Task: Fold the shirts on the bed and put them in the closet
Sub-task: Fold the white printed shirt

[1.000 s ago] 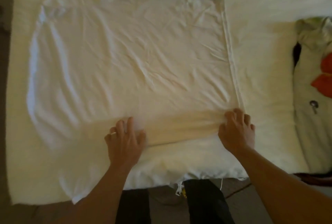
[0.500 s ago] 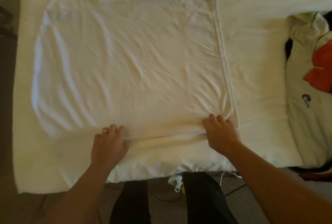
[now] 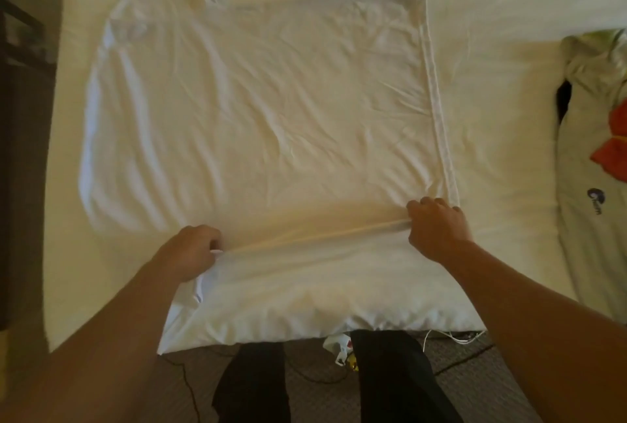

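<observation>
A white shirt (image 3: 258,110) lies spread flat on the cream bed (image 3: 502,124), its hem along the right side and its collar at the far left. My left hand (image 3: 190,253) grips the shirt's near edge at the left, fingers curled round the cloth. My right hand (image 3: 436,227) pinches the same near edge by the hem corner. Between the two hands the edge is lifted into a taut ridge. A second, pale shirt (image 3: 597,165) with a red and purple print lies at the bed's right edge.
The bed's near edge runs just in front of my legs (image 3: 383,378), which stand on a dark carpet with cables (image 3: 451,341). A small white item lies on the floor (image 3: 339,348). Dark furniture (image 3: 23,49) stands to the left of the bed.
Both hands went from resting flat on the shirt's near edge to curling round it. The edge now rises as a stretched fold between them.
</observation>
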